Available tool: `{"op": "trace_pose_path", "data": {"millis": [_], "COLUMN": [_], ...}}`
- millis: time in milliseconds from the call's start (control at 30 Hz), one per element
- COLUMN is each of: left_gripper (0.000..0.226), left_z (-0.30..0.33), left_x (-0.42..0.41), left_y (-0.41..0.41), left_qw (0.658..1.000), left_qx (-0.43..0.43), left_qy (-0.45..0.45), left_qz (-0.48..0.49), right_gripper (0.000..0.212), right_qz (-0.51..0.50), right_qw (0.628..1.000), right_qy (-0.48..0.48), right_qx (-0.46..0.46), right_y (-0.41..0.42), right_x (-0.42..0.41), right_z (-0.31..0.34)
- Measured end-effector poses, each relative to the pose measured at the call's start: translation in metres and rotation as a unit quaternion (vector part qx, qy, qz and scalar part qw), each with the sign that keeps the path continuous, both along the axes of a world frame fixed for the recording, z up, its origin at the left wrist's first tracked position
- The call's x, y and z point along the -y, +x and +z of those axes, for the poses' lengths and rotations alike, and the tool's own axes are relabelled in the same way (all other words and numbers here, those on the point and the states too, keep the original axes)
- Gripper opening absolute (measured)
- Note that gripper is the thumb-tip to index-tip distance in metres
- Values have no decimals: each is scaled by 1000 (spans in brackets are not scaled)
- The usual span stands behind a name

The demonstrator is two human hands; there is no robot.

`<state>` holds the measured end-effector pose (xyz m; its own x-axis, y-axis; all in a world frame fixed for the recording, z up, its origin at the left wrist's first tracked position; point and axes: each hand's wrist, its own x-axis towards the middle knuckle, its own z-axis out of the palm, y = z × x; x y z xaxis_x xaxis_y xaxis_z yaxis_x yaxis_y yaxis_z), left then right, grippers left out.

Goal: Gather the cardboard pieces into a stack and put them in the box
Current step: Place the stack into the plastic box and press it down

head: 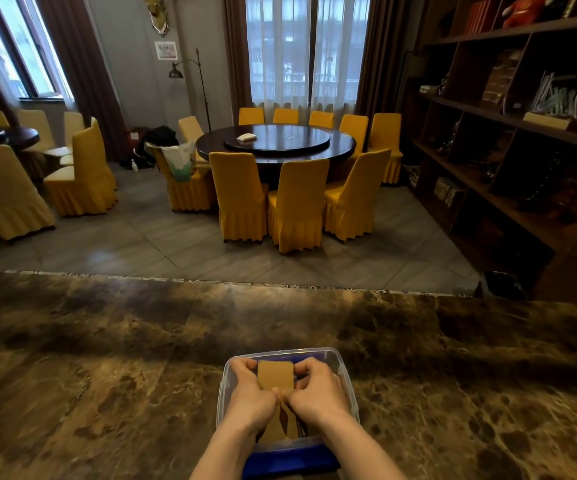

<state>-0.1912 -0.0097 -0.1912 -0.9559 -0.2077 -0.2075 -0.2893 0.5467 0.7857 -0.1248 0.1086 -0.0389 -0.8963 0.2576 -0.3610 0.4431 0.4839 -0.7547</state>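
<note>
A clear plastic box (pixel 342 367) with a blue base stands on the marble counter, near its front edge. Both my hands are inside the box's opening. My left hand (pixel 250 396) and my right hand (pixel 318 389) grip a stack of brown cardboard pieces (pixel 276 375) from either side, thumbs meeting at its near edge. More cardboard pieces (pixel 281 429) lie lower in the box, between my wrists. How deep the held stack sits in the box is hidden by my hands.
The brown marble counter (pixel 107 358) stretches wide to the left and right of the box. Beyond its far edge lies a tiled floor with a round dark table (pixel 342 147), yellow-covered chairs (pixel 297 202) and wooden shelving (pixel 508 150) on the right.
</note>
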Motion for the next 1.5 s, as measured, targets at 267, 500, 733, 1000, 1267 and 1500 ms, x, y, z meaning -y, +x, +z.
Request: {"op": "trace_pose_path", "data": {"millis": [267, 500, 733, 1000, 1267, 1500], "left_gripper": [57, 56, 60, 62, 72, 70], "left_z": [13, 23, 59, 116, 148, 152], "left_x": [-1, -4, -6, -19, -4, -12], "left_y": [3, 6, 18, 37, 47, 67], "left_qw": [998, 993, 989, 971, 974, 969], "left_qx": [18, 28, 57, 112, 124, 85], "left_qy": [-58, -109, -135, -207, -179, -226], "left_qz": [19, 21, -7, -50, -55, -53], "right_gripper": [40, 39, 56, 45, 47, 23], "right_qz": [-23, -19, -43, -51, 2, 87], "right_qw": [998, 995, 987, 990, 984, 966], "right_qy": [55, 92, 142, 128, 150, 193], "right_qx": [-21, -31, -55, -41, -96, -145], "right_y": [4, 6, 5, 2, 9, 21], "right_x": [10, 9, 8, 6, -5, -12], "right_z": [-4, -8, -8, -6, 7, 13]}}
